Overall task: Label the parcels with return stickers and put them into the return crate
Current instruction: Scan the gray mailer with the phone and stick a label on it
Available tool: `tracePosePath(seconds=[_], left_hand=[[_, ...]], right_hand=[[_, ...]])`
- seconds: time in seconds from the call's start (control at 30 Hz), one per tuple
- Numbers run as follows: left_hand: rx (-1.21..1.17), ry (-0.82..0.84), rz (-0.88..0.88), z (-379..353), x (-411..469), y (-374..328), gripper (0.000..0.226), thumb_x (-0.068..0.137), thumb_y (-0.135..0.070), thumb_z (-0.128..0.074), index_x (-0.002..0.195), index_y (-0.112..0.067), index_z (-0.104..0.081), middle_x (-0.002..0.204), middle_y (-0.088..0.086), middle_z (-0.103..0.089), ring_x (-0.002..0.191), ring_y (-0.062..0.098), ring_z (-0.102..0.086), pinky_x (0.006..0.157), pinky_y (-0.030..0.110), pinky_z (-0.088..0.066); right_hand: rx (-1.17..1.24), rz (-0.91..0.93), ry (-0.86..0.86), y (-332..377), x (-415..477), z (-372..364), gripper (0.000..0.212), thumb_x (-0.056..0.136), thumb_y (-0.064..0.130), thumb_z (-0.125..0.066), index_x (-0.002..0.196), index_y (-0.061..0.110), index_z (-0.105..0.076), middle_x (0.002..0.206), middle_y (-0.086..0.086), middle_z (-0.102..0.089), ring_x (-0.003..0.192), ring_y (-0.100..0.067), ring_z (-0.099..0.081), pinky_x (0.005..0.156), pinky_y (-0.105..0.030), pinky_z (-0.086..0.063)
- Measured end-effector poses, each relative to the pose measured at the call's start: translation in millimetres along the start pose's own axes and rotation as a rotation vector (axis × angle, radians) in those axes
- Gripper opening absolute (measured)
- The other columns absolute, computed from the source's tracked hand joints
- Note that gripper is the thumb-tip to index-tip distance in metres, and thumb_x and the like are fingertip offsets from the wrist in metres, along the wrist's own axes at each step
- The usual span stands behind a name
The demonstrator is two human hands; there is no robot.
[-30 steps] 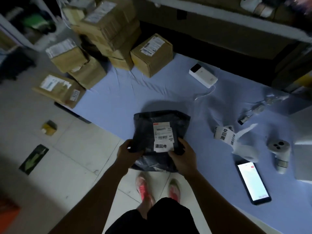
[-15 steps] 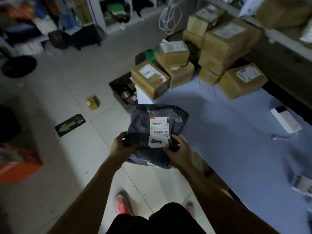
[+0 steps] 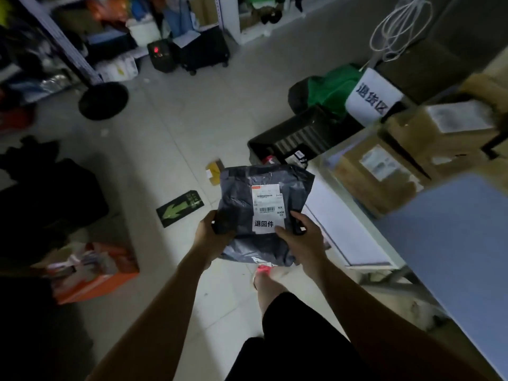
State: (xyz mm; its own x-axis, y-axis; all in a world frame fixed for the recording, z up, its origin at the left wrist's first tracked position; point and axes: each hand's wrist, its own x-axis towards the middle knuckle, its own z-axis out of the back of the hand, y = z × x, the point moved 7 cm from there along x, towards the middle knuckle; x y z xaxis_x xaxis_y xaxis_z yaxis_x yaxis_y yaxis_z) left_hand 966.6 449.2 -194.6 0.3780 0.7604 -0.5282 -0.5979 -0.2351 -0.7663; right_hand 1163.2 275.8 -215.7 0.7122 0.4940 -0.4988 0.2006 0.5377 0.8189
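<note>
Grey plastic mailer parcel [image 3: 264,213] with white return sticker [image 3: 268,224], grasped by left hand [image 3: 211,233] and right hand [image 3: 301,240] above floor, hiding part of black return crate [image 3: 291,138]; fingers mostly hidden beneath.

Dim room: pale tiled floor [image 3: 170,138], cluttered shelving [image 3: 68,45] (far side), blue-topped table [image 3: 453,232] at right.

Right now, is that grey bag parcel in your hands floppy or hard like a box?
Probably floppy: the grey plastic mailer bag is wrinkled, and its lower edge sags between the left hand and right hand. It likely holds something soft and light, since the fingers dent it. The shiny film may be slippery, which could be why both hands hold it.
</note>
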Motion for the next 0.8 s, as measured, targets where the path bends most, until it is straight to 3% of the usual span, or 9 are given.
tracePosePath(seconds=[0.2, 0.33, 0.47, 0.5, 0.57, 0.7, 0.8], left_hand=[[0.136, -0.004, 0.034, 20, 152, -57, 0.054, 0.083, -0.01, -0.077, 0.131, -0.021, -0.054, 0.104, -0.007, -0.063, 0.09, 0.015, -0.062, 0.062, 0.023, -0.053], [0.242, 0.088, -0.012, 2, 248, -119, 0.055, 0.083, -0.017, -0.078, 0.133, -0.019, -0.055, 0.111, 0.001, -0.069, 0.099, 0.027, -0.068, 0.074, 0.035, -0.06], [0.35, 0.2, -0.131, -40, 347, -184, 0.049, 0.086, -0.018, -0.077, 0.131, -0.01, -0.056, 0.107, -0.002, -0.062, 0.094, 0.019, -0.061, 0.062, 0.006, -0.044], [0.371, 0.238, -0.151, -55, 376, -198, 0.052, 0.086, -0.019, -0.077, 0.132, -0.011, -0.054, 0.11, -0.003, -0.06, 0.096, 0.018, -0.058, 0.064, 0.005, -0.042], [0.396, 0.301, -0.174, -80, 425, -216, 0.053, 0.087, -0.02, -0.077, 0.133, -0.012, -0.053, 0.112, -0.005, -0.058, 0.099, 0.016, -0.058, 0.071, 0.011, -0.043], [0.514, 0.451, -0.267, -156, 553, -230, 0.04, 0.086, -0.015, -0.074, 0.122, -0.013, -0.057, 0.106, 0.005, -0.062, 0.086, 0.011, -0.06, 0.074, 0.024, -0.051], [0.646, 0.59, -0.292, -220, 639, -215, 0.052, 0.087, -0.022, -0.073, 0.133, -0.015, -0.051, 0.123, 0.007, -0.059, 0.109, 0.024, -0.06, 0.092, 0.04, -0.055]], right_hand=[[0.122, -0.116, 0.029, 48, 131, -63, 0.06, 0.066, 0.041, -0.092, 0.121, 0.031, -0.068, 0.104, 0.017, -0.073, 0.097, -0.005, -0.071, 0.093, -0.041, -0.06], [0.201, -0.184, -0.084, 81, 211, -64, 0.067, 0.064, 0.043, -0.091, 0.125, 0.029, -0.067, 0.113, 0.014, -0.071, 0.107, -0.009, -0.068, 0.099, -0.04, -0.056], [0.289, -0.265, -0.207, 107, 290, -53, 0.065, 0.07, 0.035, -0.09, 0.13, 0.029, -0.067, 0.123, 0.005, -0.071, 0.107, -0.009, -0.069, 0.098, -0.037, -0.057], [0.297, -0.275, -0.242, 111, 314, -52, 0.065, 0.073, 0.032, -0.089, 0.133, 0.027, -0.065, 0.126, 0.004, -0.07, 0.111, -0.012, -0.067, 0.099, -0.038, -0.056], [0.289, -0.269, -0.284, 117, 352, -49, 0.069, 0.077, 0.028, -0.087, 0.14, 0.025, -0.058, 0.132, 0.002, -0.066, 0.12, -0.02, -0.063, 0.103, -0.046, -0.054], [0.325, -0.323, -0.419, 91, 457, -57, 0.074, 0.08, 0.021, -0.085, 0.146, 0.028, -0.051, 0.135, 0.001, -0.065, 0.12, -0.027, -0.063, 0.092, -0.055, -0.058], [0.349, -0.372, -0.52, 47, 533, -58, 0.079, 0.069, 0.032, -0.089, 0.141, 0.035, -0.055, 0.131, 0.004, -0.067, 0.116, -0.018, -0.065, 0.096, -0.048, -0.058]])
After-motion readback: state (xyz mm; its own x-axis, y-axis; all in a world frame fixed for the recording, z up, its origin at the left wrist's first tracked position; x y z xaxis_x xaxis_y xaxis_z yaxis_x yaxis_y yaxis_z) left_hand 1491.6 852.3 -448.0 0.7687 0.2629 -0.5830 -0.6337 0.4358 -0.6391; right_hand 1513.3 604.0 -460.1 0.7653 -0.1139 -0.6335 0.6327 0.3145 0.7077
